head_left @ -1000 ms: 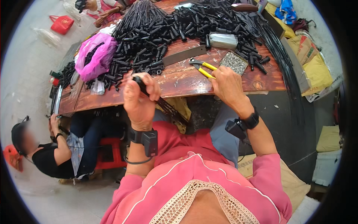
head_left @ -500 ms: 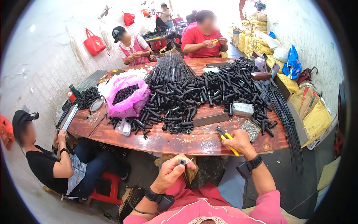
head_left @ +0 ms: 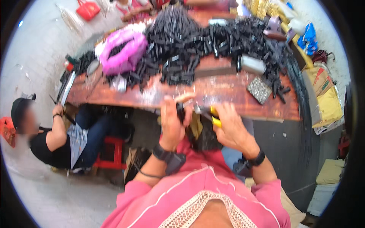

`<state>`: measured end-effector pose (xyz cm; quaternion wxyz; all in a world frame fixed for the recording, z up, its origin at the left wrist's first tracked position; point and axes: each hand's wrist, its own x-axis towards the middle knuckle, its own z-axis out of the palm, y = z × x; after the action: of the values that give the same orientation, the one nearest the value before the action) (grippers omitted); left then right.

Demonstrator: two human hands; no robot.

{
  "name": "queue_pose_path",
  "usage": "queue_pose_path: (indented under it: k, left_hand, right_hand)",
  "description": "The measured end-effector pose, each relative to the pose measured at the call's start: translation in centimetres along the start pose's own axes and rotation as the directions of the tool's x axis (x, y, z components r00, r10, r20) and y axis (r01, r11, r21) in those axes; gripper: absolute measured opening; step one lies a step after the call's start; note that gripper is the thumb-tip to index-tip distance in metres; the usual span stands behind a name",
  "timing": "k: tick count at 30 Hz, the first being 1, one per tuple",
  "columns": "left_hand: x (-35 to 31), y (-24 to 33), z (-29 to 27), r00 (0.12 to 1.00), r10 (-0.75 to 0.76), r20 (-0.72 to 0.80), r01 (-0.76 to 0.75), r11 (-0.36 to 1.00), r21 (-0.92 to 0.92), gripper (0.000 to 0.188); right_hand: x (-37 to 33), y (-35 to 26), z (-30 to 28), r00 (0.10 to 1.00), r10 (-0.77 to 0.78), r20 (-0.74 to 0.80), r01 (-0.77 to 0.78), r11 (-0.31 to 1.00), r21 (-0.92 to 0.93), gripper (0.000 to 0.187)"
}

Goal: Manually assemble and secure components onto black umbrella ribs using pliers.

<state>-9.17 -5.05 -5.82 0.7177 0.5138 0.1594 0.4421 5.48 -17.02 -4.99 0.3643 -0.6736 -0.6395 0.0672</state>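
In front of the table edge, my left hand [head_left: 173, 121] holds a short black tubular part [head_left: 180, 110] between thumb and fingers. A thin pale tip showed at its end a moment earlier, but blur hides that detail. My right hand [head_left: 232, 127] is closed around the yellow-handled pliers [head_left: 215, 117]. Their metal jaws point left, close to the black part; I cannot tell whether they touch it. A large heap of similar black tubular parts [head_left: 180, 68] covers the far half of the wooden table [head_left: 152, 95].
A pink plastic bag [head_left: 123, 57] stands left on the table. Right of centre lie a dark flat bar [head_left: 215, 72], a whitish box [head_left: 253, 65] and a tray of small metallic pieces [head_left: 259, 90]. Long black rods [head_left: 304, 110] overhang the right edge. A co-worker [head_left: 53, 140] sits at left.
My view has tilted downward. The pliers have come off the tabletop in my right hand and moved left to the black part, which my left hand has raised toward the table edge.
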Motion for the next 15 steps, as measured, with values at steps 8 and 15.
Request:
queue_pose_path:
  k: [8,15]
  left_hand:
    - [-0.4,0.2,-0.3,0.991,-0.11,-0.082,0.114,0.992,0.044,0.083]
    - [-0.9,0.4,-1.0,0.986,-0.151,-0.066,0.15,0.989,-0.019,0.084]
  right_hand:
    - [1.5,-0.4,2.5,0.992,-0.069,-0.108,0.05,0.984,-0.169,0.064]
    - [1.7,-0.3,3.0,0.985,-0.112,-0.13,0.089,0.981,-0.174,0.063]
